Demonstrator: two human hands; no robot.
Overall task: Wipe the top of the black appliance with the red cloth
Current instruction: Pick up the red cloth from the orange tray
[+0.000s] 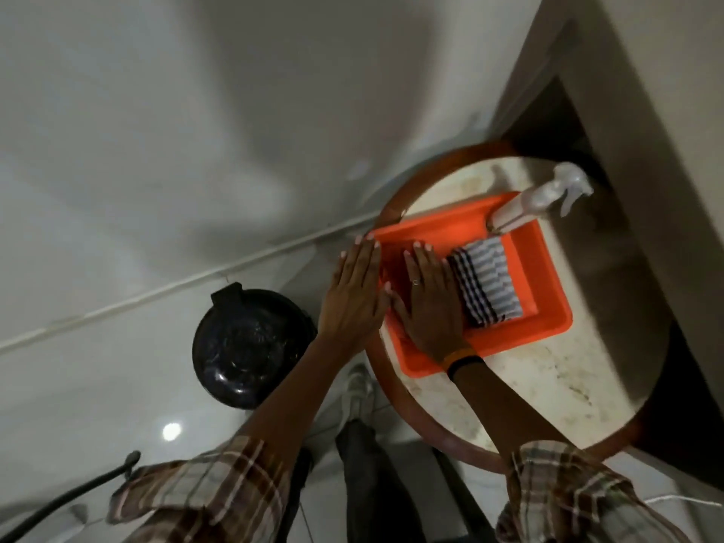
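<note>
The black appliance, round with a glossy lid, stands on the pale floor to the left of a round table. On the table an orange tray holds the red cloth, a darker red patch at its left end. My left hand lies flat over the tray's left edge, fingers straight. My right hand lies flat inside the tray, just right of the red patch. Both hands cover part of the cloth, and neither hand is closed around it.
A folded black-and-white striped cloth lies in the tray right of my right hand. A white spray bottle leans at the tray's far corner. The marble-topped table has a wooden rim. A dark cable runs at lower left; my shoe is below.
</note>
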